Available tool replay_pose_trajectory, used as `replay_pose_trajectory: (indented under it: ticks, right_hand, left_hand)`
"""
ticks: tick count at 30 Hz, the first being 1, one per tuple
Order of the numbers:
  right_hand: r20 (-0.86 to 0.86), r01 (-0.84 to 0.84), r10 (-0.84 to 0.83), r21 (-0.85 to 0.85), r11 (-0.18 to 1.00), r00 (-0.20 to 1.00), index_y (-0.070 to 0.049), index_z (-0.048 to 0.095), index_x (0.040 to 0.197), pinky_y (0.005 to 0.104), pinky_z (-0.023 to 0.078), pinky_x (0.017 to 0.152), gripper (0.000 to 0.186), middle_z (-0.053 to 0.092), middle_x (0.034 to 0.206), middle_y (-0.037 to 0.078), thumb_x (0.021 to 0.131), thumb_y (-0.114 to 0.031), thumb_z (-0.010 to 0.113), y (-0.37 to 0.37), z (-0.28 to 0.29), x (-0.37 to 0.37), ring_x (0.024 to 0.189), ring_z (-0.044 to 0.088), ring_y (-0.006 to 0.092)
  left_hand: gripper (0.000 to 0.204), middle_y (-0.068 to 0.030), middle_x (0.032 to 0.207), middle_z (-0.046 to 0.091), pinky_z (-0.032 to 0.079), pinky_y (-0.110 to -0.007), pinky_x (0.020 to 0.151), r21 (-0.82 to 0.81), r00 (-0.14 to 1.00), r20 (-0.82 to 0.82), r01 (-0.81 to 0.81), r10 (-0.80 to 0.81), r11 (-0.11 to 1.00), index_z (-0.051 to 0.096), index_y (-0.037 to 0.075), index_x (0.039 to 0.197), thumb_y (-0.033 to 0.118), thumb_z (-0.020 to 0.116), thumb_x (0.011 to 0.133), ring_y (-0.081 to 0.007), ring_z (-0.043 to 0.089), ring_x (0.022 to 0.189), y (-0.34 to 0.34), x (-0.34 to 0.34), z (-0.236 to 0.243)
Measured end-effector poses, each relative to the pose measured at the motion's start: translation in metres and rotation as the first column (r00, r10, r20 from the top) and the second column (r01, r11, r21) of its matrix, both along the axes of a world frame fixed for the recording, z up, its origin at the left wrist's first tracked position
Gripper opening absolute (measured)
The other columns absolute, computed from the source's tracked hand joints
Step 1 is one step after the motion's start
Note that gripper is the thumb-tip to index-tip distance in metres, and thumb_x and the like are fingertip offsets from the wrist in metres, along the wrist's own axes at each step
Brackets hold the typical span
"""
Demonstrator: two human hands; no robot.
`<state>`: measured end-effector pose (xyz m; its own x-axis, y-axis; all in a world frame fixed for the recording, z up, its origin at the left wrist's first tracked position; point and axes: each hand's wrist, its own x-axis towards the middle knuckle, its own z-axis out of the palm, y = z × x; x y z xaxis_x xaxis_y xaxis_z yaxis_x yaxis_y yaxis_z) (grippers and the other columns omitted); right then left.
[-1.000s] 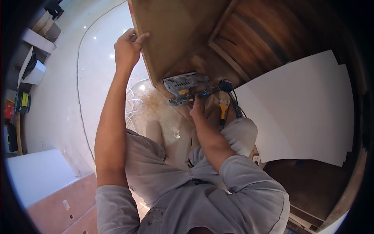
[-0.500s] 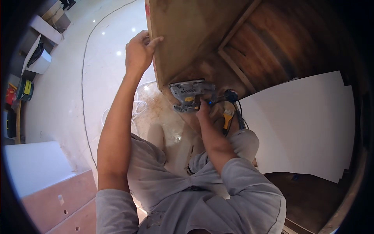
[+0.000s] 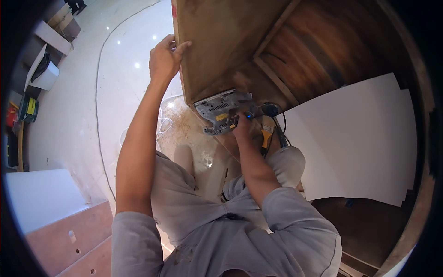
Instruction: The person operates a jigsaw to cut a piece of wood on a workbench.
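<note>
My left hand (image 3: pixel 165 60) grips the free edge of an upright brown wooden panel (image 3: pixel 221 41). Its thumb lies toward the panel's face, while the other fingers curl around the edge. Lower down, my right hand (image 3: pixel 242 125) is closed on the handle of a grey power sander (image 3: pixel 218 111) with a yellow label. The sander is on its side, with its long flat base plate turned to the lower part of the panel; whether they touch I cannot tell. A small blue light shows beside my fingers. Right of that hand lies a yellow-handled paintbrush (image 3: pixel 266 134).
Brown wooden cabinet walls (image 3: pixel 318 51) enclose the upper right. A large white sheet (image 3: pixel 355 143) lies at right. Black cable (image 3: pixel 284 122) runs near the brush, white cable (image 3: pixel 164 124) on the dusty floor. Pinkish boards (image 3: pixel 69 233) and a white board (image 3: pixel 44 198) lie lower left.
The sander has shifted slightly left and tilted, with my right hand still around its handle. My left hand keeps its hold on the panel edge. The view has moved slightly.
</note>
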<state>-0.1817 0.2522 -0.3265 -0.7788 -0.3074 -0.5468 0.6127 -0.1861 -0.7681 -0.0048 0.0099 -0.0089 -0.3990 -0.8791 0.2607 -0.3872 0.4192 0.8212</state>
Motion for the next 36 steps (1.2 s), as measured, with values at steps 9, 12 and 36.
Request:
replay_pose_trajectory:
  ticks: [9, 12, 36]
  right_hand:
    - [-0.067, -0.117, 0.114, -0.036, 0.993, 0.991, -0.007, 0.058, 0.080, 0.0331, 0.051, 0.064, 0.007, 0.061, 0.073, 0.006, 0.079, -0.010, 0.064, -0.013, 0.142, 0.007, 0.072, 0.061, 0.0192]
    - [0.000, -0.056, 0.057, -0.163, 0.985, 0.998, -0.010, 0.059, 0.085, 0.0351, 0.049, 0.061, 0.011, 0.060, 0.073, 0.006, 0.078, -0.012, 0.067, 0.003, 0.132, -0.001, 0.068, 0.059, 0.0205]
    - [0.008, -0.092, 0.099, -0.297, 0.950, 0.995, -0.008, 0.059, 0.087, 0.0329, 0.053, 0.056, 0.016, 0.056, 0.067, 0.005, 0.080, -0.012, 0.072, -0.001, 0.113, 0.001, 0.059, 0.058, 0.0198]
  left_hand:
    - [0.081, -0.0316, 0.098, 0.065, 0.049, -0.042, 0.085, -0.274, 0.990, 0.043, -0.117, 0.134, 0.955, 0.058, -0.010, 0.117, 0.058, 0.069, 0.074, -0.0367, 0.066, 0.093, -0.022, 0.073, -0.056]
    - [0.088, -0.0300, 0.115, 0.059, 0.052, -0.042, 0.085, 0.415, 0.782, 0.474, 0.206, -0.403, 0.886, 0.056, -0.010, 0.120, 0.064, 0.067, 0.074, -0.0344, 0.061, 0.106, 0.005, 0.090, -0.065]
    - [0.055, -0.0127, 0.108, 0.063, 0.050, -0.034, 0.068, 0.774, 0.785, -0.605, 0.539, 0.136, 0.333, 0.056, -0.001, 0.120, 0.038, 0.071, 0.084, -0.0245, 0.063, 0.085, 0.147, -0.006, -0.174]
